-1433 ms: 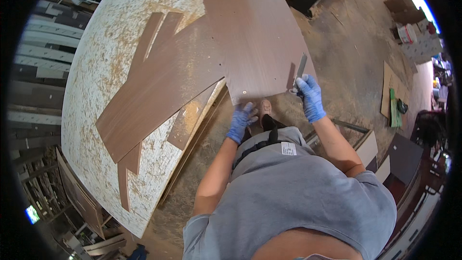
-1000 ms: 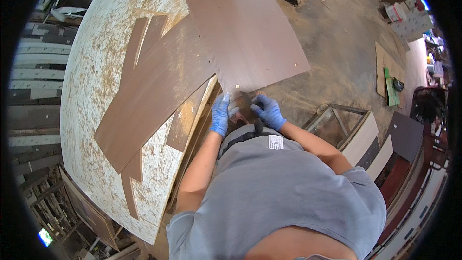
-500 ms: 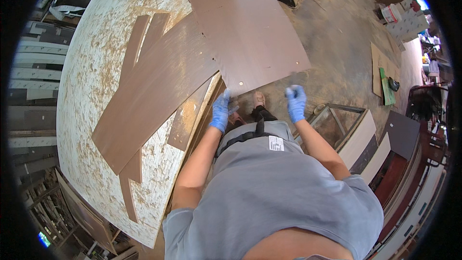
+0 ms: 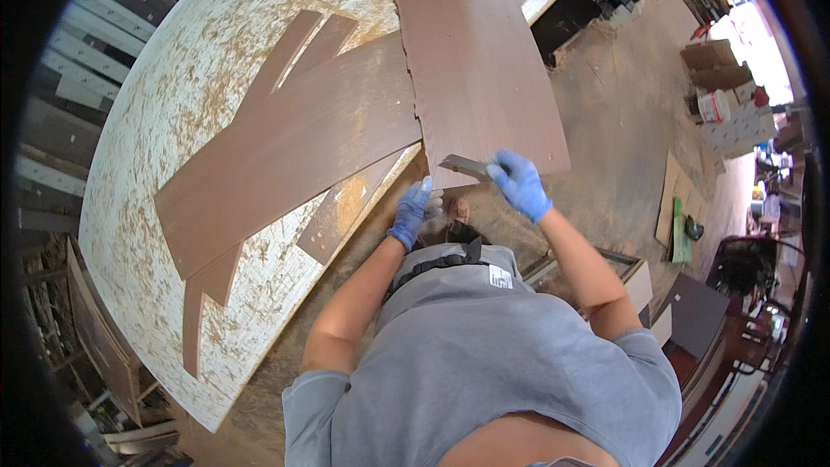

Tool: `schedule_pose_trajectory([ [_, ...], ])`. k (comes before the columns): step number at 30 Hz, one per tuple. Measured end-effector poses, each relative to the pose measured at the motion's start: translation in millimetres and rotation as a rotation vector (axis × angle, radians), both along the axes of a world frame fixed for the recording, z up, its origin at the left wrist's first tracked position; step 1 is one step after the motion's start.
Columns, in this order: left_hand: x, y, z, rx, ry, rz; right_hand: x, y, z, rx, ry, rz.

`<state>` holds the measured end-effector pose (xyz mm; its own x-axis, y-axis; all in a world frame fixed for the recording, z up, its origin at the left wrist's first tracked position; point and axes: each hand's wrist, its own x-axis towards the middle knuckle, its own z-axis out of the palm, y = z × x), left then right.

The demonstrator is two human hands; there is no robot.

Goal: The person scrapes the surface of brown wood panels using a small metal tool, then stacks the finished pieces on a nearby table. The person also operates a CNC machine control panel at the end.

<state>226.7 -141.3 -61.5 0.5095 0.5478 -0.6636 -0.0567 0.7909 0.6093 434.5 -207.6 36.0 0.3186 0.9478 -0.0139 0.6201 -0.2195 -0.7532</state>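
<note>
My left hand (image 4: 415, 212), in a blue glove, is closed on the near left corner of a long brown board (image 4: 480, 60). That board reaches away over the table, and its left edge is jagged. My right hand (image 4: 520, 184), also blue-gloved, grips a dark flat strip (image 4: 464, 166) with an uneven tip. The strip lies over the near end of the board; whether it touches the surface I cannot tell. To the left, a second wide brown board (image 4: 294, 151) rests slantwise on the table, beside and partly beneath the first.
Sawdust covers the worn white tabletop (image 4: 130, 233). Narrow brown strips (image 4: 192, 329) stick out around the second board. A framed piece (image 4: 635, 281) stands near my right side. Cardboard (image 4: 667, 199) and a green piece (image 4: 681, 229) lie on the floor at right.
My right hand has moved in over the board's near end, and the dark strip now shows in it. My left hand stays at the corner. The whole view has shifted and turned slightly.
</note>
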Motion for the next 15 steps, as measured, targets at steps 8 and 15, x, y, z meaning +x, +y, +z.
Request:
schedule_pose_trajectory([
  [8, 4, -13, -18, 0.07, -0.186, 0.157, 3, 144, 26, -0.391, -0.363, 0.586],
  [15, 13, -11, -15, 0.068, 0.003, 0.078, 34, 249, 9, -0.216, -0.74, 0.657],
])
